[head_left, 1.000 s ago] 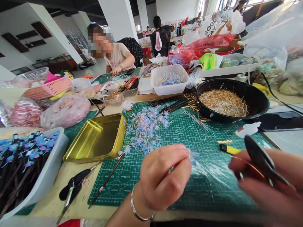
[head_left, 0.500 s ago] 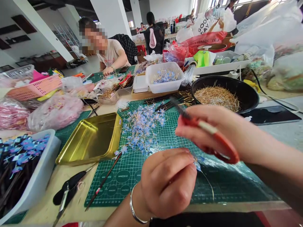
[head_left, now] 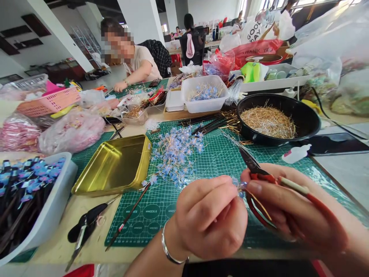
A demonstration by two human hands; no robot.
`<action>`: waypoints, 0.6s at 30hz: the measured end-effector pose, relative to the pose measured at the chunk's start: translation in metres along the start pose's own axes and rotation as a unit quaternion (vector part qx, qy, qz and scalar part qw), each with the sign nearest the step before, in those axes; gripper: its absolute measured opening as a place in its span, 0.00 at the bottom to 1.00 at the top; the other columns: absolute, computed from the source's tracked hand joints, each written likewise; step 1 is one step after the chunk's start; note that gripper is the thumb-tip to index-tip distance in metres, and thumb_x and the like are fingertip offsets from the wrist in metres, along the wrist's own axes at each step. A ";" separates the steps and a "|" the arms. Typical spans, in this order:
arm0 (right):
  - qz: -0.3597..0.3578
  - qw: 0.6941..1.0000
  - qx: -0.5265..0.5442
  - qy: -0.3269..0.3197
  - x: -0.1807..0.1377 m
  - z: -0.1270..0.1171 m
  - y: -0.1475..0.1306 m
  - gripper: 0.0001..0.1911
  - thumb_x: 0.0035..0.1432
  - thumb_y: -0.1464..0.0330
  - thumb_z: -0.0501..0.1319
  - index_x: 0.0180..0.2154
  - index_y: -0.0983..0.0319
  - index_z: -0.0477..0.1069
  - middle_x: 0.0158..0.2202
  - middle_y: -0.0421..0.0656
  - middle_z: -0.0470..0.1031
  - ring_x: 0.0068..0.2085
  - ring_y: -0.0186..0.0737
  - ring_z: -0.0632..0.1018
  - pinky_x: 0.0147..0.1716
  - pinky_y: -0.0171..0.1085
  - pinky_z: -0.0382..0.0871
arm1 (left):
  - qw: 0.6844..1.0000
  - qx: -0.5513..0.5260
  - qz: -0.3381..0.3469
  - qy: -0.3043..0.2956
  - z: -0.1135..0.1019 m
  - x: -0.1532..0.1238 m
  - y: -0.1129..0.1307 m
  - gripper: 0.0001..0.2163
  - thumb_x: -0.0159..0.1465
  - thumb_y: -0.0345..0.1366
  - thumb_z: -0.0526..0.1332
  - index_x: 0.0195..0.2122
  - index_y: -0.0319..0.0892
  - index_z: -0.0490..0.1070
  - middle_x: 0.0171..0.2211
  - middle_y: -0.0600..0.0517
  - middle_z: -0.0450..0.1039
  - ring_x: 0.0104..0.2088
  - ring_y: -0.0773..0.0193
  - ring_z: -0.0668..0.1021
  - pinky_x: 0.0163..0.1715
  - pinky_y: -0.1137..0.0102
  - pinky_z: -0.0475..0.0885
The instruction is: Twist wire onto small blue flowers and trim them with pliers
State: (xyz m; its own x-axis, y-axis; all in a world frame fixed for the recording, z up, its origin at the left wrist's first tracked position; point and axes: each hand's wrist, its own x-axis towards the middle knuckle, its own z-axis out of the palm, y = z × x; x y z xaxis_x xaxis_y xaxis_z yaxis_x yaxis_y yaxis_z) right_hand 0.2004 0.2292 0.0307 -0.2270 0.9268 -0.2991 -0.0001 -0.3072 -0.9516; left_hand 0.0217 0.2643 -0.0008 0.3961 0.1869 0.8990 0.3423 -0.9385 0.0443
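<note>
My left hand [head_left: 211, 215], a silver bangle at its wrist, is closed in a pinch on a small blue flower [head_left: 241, 185] with a thin wire. Against that flower's right side, the thumb and fingertips of my right hand [head_left: 291, 204] touch it. The right hand also holds red-handled scissors [head_left: 250, 161], their dark blades pointing up and to the left. Below both hands lies a green cutting mat [head_left: 215, 157]. A loose pile of blue flowers on wires [head_left: 175, 152] rests on it, beyond my left hand.
Left of the pile are a gold tin [head_left: 75, 189], a thin brush-like stick [head_left: 127, 219], black-handled snips [head_left: 85, 227] and a bin of dark-stemmed flowers [head_left: 65, 181]. Behind are a black bowl of gold wires [head_left: 308, 129], a white tub [head_left: 191, 105] and a small bottle [head_left: 296, 154]. A co-worker [head_left: 144, 63] sits opposite.
My right hand has come down beside my left with the scissors, its fingertips now at the blue flower. The small white bottle has come into view. The co-worker's hand has shifted left.
</note>
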 end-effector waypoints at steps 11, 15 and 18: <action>-0.016 0.974 -0.216 0.069 0.002 -0.016 -0.010 0.21 0.62 0.50 0.57 0.27 0.59 0.65 0.14 0.33 0.59 0.15 0.29 0.61 0.12 0.28 0.51 | 0.774 -0.461 -0.434 0.008 0.013 -0.001 -0.006 0.08 0.65 0.28 0.61 0.45 0.43 0.71 0.34 0.51 0.76 0.30 0.68 0.80 0.26 0.77 0.80; -0.037 0.957 -0.278 0.076 0.006 -0.012 -0.011 0.17 0.60 0.55 0.59 0.25 0.59 0.62 0.14 0.33 0.58 0.13 0.28 0.59 0.10 0.28 0.49 | 0.695 -0.538 -0.477 -0.023 0.014 -0.003 -0.009 0.11 0.58 0.28 0.67 0.42 0.42 0.74 0.34 0.50 0.77 0.30 0.67 0.81 0.28 0.74 0.81; -0.055 0.957 -0.273 0.078 0.010 -0.008 -0.013 0.17 0.59 0.57 0.59 0.24 0.59 0.62 0.15 0.34 0.59 0.15 0.29 0.62 0.11 0.28 0.51 | 0.665 -0.545 -0.510 -0.025 0.014 -0.003 -0.009 0.12 0.56 0.26 0.68 0.41 0.42 0.73 0.33 0.50 0.78 0.31 0.66 0.81 0.30 0.74 0.80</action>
State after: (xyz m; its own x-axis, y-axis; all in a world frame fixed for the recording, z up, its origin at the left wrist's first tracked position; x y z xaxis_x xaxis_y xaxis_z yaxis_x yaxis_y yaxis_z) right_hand 0.2055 0.2442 0.0397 -0.1070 0.9811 -0.1610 0.5032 -0.0862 -0.8598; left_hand 0.0294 0.2760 -0.0102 0.4685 0.8715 0.1451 -0.3561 0.0360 0.9338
